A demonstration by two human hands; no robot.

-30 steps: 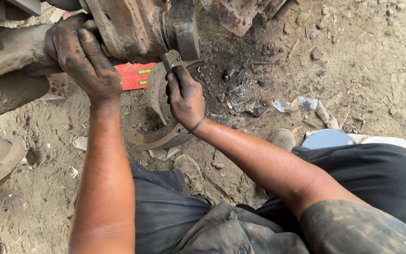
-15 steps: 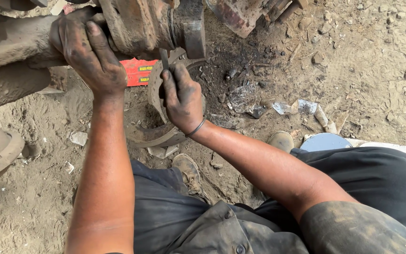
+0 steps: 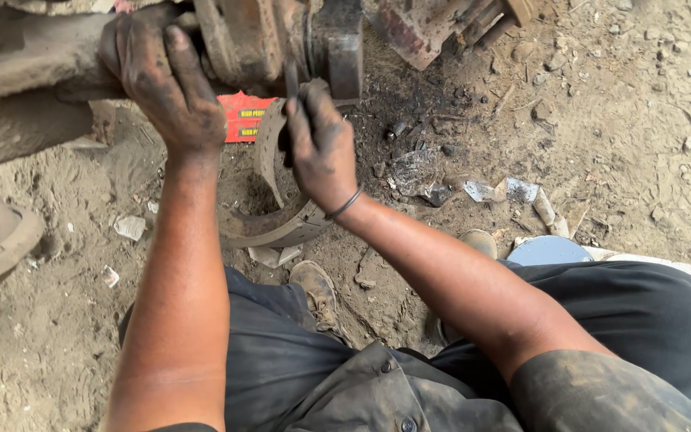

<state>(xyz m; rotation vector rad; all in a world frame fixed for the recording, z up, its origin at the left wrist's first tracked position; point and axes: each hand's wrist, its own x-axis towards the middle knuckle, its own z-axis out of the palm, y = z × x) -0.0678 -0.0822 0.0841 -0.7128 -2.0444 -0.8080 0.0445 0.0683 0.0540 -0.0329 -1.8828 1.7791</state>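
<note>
Head view: the left hand (image 3: 165,76), blackened with grease, is clamped over the top of a rusty, dirt-caked metal axle hub (image 3: 257,40), fingers curled down its far side. The right hand (image 3: 321,144) is closed around the upper end of a curved, grey-brown metal brake shoe (image 3: 269,220), thumb and fingers pinching it just below a thick dark steel plate (image 3: 337,48) that hangs from the hub. The shoe arcs down from that grip and sweeps left, its lower end lying on the sandy ground (image 3: 617,120) just in front of a scuffed brown shoe (image 3: 317,292) on the person's foot.

Against the frames half a second and a second ago, the right hand has climbed: it sat lower on the shoe, a little apart from the plate, and is now pressed close under it, with the shoe's top end drawn up toward the hub. The left hand has kept its clamp on the hub, only shifting slightly. I judge this to mean that the shoe is being worked into or against the hub assembly while the other hand steadies the hub.

A flat red cardboard packet (image 3: 241,116) lies on the dirt behind the shoe, under the hub. Scraps of crumpled foil litter (image 3: 501,190) sit well to the right, and a pale blue round lid (image 3: 549,250) shows beside the dark trouser leg (image 3: 649,312).
</note>
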